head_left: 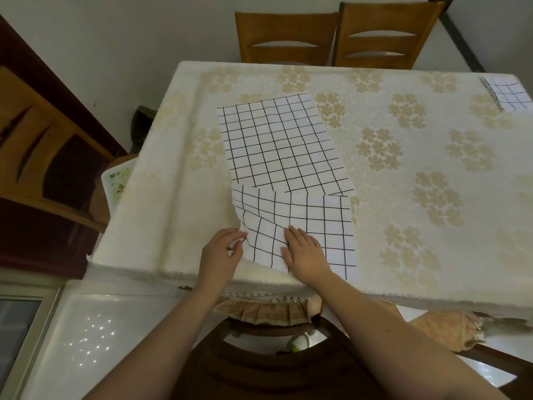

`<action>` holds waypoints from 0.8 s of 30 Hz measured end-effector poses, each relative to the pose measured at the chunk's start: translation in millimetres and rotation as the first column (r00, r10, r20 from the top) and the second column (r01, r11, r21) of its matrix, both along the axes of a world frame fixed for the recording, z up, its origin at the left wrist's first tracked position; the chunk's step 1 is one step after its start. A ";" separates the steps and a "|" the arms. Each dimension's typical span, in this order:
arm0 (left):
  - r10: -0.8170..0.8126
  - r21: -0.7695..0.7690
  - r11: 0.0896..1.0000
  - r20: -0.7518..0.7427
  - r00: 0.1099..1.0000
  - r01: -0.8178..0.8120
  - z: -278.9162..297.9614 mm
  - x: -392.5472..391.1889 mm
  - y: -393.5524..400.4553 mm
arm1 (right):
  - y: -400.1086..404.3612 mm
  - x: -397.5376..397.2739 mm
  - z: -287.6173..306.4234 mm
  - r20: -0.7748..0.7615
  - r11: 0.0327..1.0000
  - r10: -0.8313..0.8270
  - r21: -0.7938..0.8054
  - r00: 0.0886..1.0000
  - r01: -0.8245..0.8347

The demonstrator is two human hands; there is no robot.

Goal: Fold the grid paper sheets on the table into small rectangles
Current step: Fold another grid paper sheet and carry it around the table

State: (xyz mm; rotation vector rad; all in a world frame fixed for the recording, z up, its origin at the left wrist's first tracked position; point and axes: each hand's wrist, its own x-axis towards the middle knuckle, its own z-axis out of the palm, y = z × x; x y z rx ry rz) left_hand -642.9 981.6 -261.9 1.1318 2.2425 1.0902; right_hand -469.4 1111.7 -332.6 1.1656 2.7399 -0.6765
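A white grid paper sheet (320, 226) lies near the table's front edge, its left part lifted and curled over toward the right. My left hand (223, 252) pinches that raised left edge. My right hand (305, 251) lies flat on the sheet's middle, fingers straight, pressing it down. A second, flat grid sheet (277, 142) lies just beyond it, slightly overlapped at its near edge. A small folded stack of grid paper (507, 95) sits at the table's far right corner.
The table (418, 168) wears a cream cloth with beige flower prints. Two wooden chairs (331, 36) stand at the far side, another chair (274, 356) is right below me. A wooden cabinet (43, 154) stands to the left.
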 end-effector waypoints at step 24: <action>-0.622 -0.039 0.782 -0.110 0.775 0.622 4.5 116.8 79.9 | 72.9 66.6 80.4 -0.113 0.818 -0.556 -0.251 0.824 0.517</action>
